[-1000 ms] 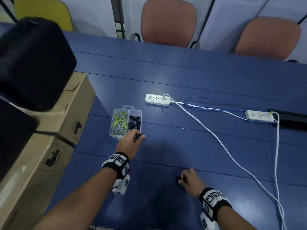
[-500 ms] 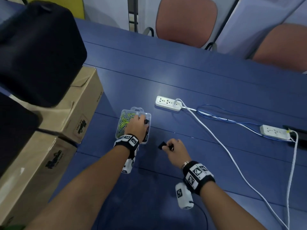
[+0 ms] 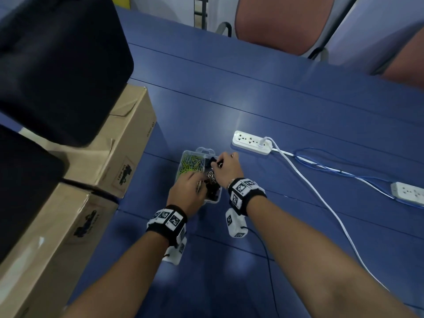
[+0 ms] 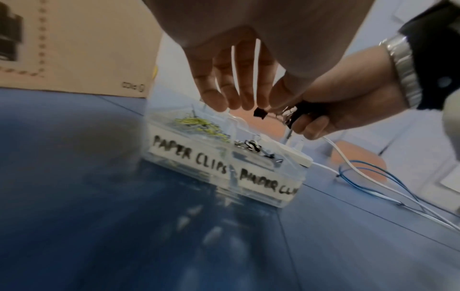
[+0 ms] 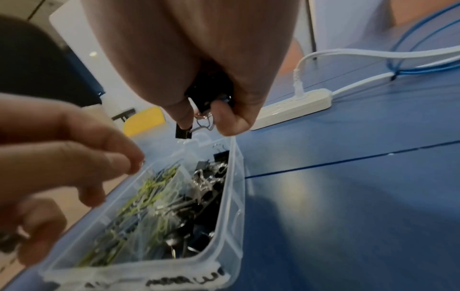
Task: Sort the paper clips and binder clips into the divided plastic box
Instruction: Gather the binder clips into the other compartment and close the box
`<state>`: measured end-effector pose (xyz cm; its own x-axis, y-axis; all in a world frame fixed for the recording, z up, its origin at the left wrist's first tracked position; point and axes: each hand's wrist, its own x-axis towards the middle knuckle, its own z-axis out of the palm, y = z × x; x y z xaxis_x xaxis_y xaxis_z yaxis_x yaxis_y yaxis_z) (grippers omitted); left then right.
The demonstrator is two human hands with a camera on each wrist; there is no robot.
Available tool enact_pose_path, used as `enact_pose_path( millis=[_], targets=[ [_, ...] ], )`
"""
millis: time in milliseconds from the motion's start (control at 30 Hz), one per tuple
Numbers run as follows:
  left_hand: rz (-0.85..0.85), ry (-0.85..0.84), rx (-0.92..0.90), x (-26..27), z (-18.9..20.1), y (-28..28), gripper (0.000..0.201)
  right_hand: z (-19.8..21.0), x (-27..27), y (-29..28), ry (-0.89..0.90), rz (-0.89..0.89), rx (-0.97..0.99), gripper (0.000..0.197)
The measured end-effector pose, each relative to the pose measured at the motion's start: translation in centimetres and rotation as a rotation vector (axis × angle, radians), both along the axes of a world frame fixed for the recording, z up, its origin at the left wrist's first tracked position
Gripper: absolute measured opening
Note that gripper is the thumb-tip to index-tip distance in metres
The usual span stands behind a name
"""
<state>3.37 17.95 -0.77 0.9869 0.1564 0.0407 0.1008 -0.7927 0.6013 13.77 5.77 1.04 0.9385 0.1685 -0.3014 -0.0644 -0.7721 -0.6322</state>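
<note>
A clear divided plastic box (image 3: 218, 198) stands on the blue table. Its left compartment holds green and yellow paper clips (image 3: 191, 165), its right one black binder clips (image 3: 212, 191). My right hand (image 3: 220, 162) hovers over the far end of the right compartment and grips a small bunch of black binder clips (image 5: 209, 92); one clip (image 5: 183, 132) dangles below the thumb. My left hand (image 3: 188, 191) hangs over the near end of the box with its fingers (image 4: 231, 94) loosely extended and nothing in them. The near wall of the box (image 4: 189, 155) bears handwritten "PAPER CLIPS" labels.
Two cardboard boxes (image 3: 119, 145) with black cases (image 3: 57, 65) on them crowd the left side. A white power strip (image 3: 252, 145) lies just beyond the box, and its white cable (image 3: 321, 193) and a blue wire (image 3: 332, 168) run right to a second strip (image 3: 408, 193). Chairs (image 3: 282, 21) stand behind the table.
My right hand has carried binder clips from the near table up to the box's right compartment. My left hand let go of its clip at the box and drew back to the near end.
</note>
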Motion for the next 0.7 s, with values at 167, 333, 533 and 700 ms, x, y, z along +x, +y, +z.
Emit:
enact_pose_path(
  millis=[167, 333, 533, 700],
  targets=[
    [0.025, -0.016, 0.013, -0.4, 0.0, 1.0, 0.011, -1.4, -0.6, 0.8, -0.025, 0.106, -0.147, 0.017],
    [0.048, -0.023, 0.005, -0.3, -0.2, 1.1, 0.010, -2.0, -1.0, 0.2, -0.052, 0.203, -0.176, 0.027],
    [0.048, -0.022, 0.009, -0.1, -0.3, 1.0, 0.009, -2.2, -1.6, 0.4, -0.151, 0.362, -0.139, 0.053],
    [0.073, -0.030, 0.004, -0.1, -0.2, 1.4, 0.014, -2.7, -1.9, 0.2, -0.137, 0.382, -0.112, 0.080]
  ],
)
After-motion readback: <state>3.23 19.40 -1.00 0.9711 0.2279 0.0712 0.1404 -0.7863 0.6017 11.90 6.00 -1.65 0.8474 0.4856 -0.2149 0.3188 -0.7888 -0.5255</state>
